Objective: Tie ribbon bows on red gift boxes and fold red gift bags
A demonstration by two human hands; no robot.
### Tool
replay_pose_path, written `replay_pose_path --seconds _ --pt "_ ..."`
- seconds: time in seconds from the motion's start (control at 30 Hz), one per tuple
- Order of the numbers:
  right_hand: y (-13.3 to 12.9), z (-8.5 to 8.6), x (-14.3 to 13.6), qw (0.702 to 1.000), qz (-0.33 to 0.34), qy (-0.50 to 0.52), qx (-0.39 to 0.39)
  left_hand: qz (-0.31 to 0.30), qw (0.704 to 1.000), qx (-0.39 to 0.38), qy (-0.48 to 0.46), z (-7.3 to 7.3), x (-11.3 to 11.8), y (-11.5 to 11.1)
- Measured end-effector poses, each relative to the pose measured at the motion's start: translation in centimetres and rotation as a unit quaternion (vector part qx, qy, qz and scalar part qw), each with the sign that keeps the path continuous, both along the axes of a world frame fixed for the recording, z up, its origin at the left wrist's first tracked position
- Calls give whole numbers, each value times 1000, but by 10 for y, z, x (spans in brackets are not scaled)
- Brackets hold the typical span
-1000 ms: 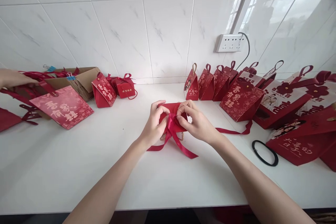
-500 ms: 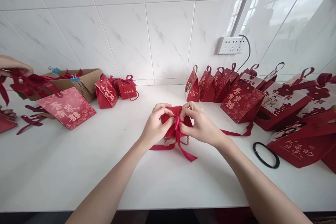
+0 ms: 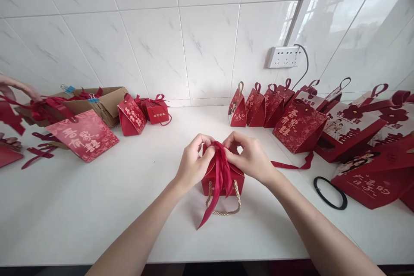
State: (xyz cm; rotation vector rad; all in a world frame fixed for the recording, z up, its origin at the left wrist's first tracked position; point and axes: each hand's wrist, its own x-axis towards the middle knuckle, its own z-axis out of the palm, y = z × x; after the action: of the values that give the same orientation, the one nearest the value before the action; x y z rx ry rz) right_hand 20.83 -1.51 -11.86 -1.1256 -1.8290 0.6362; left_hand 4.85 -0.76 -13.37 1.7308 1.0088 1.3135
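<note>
A small red gift box (image 3: 238,182) stands on the white table in front of me, its twisted gold rope handle (image 3: 226,213) hanging over the near side. Red ribbon (image 3: 220,168) lies gathered at the top of the box, with tails draping down its front; one tail reaches the tabletop. My left hand (image 3: 196,157) pinches the ribbon from the left at the top of the box. From the right, my right hand (image 3: 247,153) pinches it too, close to the left fingertips. The fingers partly hide how the ribbon is looped.
Red and white gift boxes (image 3: 299,125) crowd the right side, near a black ring (image 3: 330,192) and a loose ribbon. At the left are a cardboard box (image 3: 110,105) of ribbons, a flat red box (image 3: 86,136) and smaller boxes. Another person's hand (image 3: 22,86) handles ribbon at far left.
The ribbon tails now hang together down the box's front, where one hung before. The box's front and rope handle show more fully. The other person's hand has shifted with the ribbon.
</note>
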Motion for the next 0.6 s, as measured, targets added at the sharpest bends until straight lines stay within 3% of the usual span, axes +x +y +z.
replay_pose_path --seconds 0.23,0.4,0.6 --pt "2 3 0 999 -34 1 -16 70 994 85 25 0 -1 0" --pt "2 -1 -3 997 -61 33 -26 85 995 30 -50 2 4 -5" --pt "4 3 2 977 -24 194 -90 62 989 -27 -129 3 2 0"
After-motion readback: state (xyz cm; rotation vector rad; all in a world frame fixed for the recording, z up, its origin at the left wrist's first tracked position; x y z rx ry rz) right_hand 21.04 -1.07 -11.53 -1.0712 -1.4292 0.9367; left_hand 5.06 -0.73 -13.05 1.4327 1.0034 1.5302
